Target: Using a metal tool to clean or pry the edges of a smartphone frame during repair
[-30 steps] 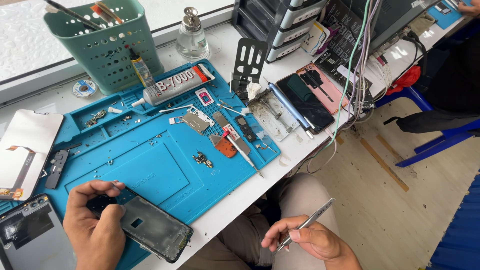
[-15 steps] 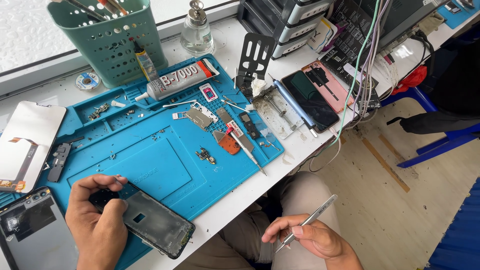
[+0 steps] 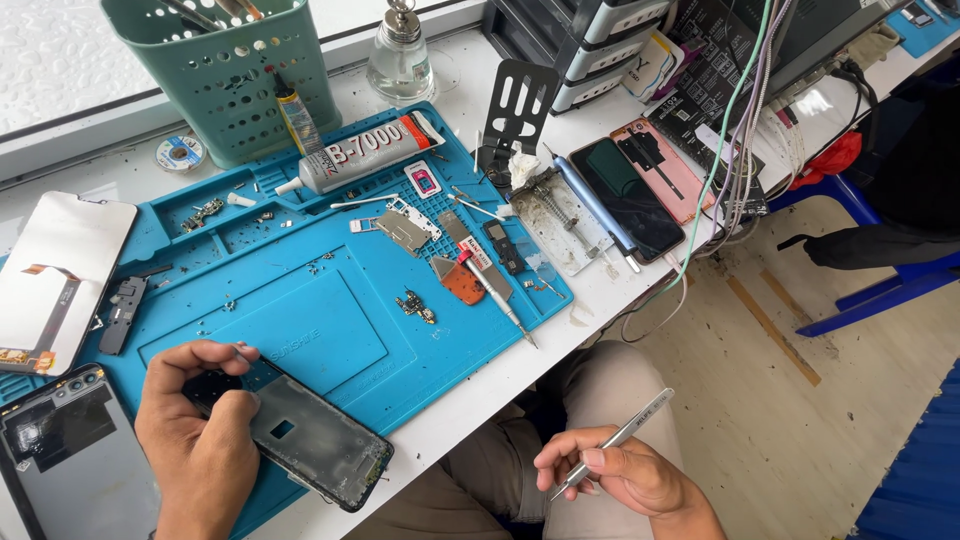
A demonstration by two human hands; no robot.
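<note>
A large blue silicone repair mat fills the centre-left of the frame, strewn with small parts. A green perforated plastic basket stands at the upper left. At the lower left, the left hand clasps a dark opened phone frame lying on the mat's near edge. At bottom centre, off the table, the right hand pinches slim metal tweezers.

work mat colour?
Blue mat, clearest in the head view.
</note>
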